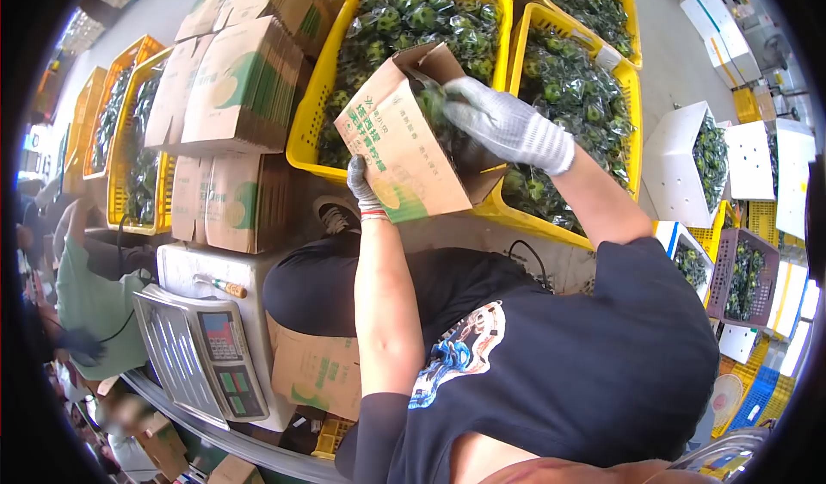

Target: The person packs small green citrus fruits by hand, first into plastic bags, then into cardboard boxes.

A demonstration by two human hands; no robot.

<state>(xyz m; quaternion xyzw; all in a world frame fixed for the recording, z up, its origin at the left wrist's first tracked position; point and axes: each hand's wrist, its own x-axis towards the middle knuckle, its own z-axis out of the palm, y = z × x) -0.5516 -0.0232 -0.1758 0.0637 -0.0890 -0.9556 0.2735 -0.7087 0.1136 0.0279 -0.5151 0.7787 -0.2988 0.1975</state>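
A printed cardboard box [404, 153], its top open, is tilted in front of me over the yellow crates. My left hand [361, 183], in a grey glove, is closed on the box's lower left edge. My right hand [495, 123], in a pale knit glove, reaches into the box opening with its fingers curled around a bagged lime [430, 104]. The rest of the contents is partly hidden by that hand and a flap. Behind the box, a yellow crate [503, 32] holds many bagged limes. Another yellow crate [635, 127] of them stands to the right.
Flattened cardboard boxes [228, 97] are stacked at the left. Below them, a digital scale [202, 351] and a wooden-handled tool [222, 287] sit by a white foam box. A person in a green top [99, 299] is at far left. White foam boxes [688, 166] stand at right.
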